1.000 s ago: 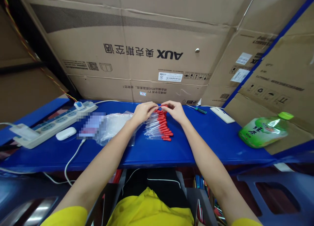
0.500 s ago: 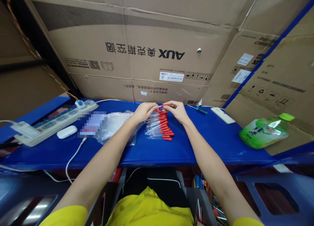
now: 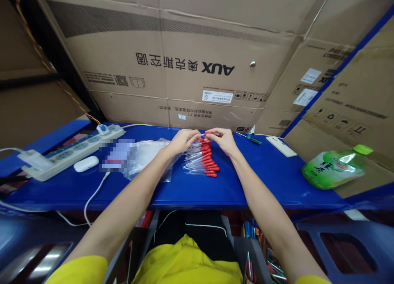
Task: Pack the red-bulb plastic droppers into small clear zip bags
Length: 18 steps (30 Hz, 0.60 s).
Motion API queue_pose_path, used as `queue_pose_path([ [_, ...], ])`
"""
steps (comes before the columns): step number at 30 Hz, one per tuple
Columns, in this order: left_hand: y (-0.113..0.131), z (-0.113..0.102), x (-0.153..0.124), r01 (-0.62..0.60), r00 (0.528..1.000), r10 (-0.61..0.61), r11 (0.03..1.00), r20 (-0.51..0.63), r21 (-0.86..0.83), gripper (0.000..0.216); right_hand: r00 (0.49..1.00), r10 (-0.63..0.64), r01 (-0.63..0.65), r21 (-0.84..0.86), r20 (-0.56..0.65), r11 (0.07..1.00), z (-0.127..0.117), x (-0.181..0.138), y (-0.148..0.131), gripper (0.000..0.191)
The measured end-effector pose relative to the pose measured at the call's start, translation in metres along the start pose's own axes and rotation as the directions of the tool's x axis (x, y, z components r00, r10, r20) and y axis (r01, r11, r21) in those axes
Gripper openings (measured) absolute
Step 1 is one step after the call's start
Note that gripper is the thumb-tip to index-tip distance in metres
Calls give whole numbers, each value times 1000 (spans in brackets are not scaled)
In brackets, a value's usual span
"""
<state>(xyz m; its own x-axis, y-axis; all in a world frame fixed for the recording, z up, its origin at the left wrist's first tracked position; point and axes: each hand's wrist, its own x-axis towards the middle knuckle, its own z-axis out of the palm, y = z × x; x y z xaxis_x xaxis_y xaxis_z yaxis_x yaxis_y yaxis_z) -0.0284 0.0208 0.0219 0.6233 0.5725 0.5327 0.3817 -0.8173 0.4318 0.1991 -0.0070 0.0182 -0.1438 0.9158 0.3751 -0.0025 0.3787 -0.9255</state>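
Between my two hands is a dropper (image 3: 208, 133) with a red rubber bulb and a thin clear tube, held level above the far part of the pile. Fingers of my left hand (image 3: 184, 141) pinch its tube end. My right hand (image 3: 224, 139) is closed on the red bulb, fingertips together. Just below the hands lies a row of several droppers (image 3: 205, 160), clear tubes pointing left and red bulbs on the right. Beside my left forearm lie clear plastic bags (image 3: 144, 154), partly covered by the arm.
On the left are a power strip (image 3: 81, 146), a white earbud case (image 3: 86, 163) and a blurred-out phone-like item (image 3: 118, 154). At right lie a screwdriver (image 3: 253, 140), a white flat device (image 3: 281, 146) and a green tea bottle (image 3: 334, 168). Cardboard (image 3: 178, 33) walls the back of the blue table (image 3: 264, 185).
The view has shifted slightly, so everything sits a little further right. Both hands keep nearly the same pose at the dropper, with only small finger movement.
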Motion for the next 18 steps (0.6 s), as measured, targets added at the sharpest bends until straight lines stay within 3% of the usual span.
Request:
queue_pose_path([
  [7, 0, 1, 1, -24, 1000, 25, 999, -8, 21, 44, 1000, -12, 12, 0, 22, 1000, -1, 0, 0, 43],
  [14, 2, 0, 0, -20, 992, 35, 992, -123, 126, 39, 999, -42, 43, -18, 32, 999, -1, 1, 4, 44],
  [18, 2, -1, 0, -13, 991, 33, 989, -133, 146, 34, 998, -45, 46, -52, 35, 998, -4, 3, 3, 45],
])
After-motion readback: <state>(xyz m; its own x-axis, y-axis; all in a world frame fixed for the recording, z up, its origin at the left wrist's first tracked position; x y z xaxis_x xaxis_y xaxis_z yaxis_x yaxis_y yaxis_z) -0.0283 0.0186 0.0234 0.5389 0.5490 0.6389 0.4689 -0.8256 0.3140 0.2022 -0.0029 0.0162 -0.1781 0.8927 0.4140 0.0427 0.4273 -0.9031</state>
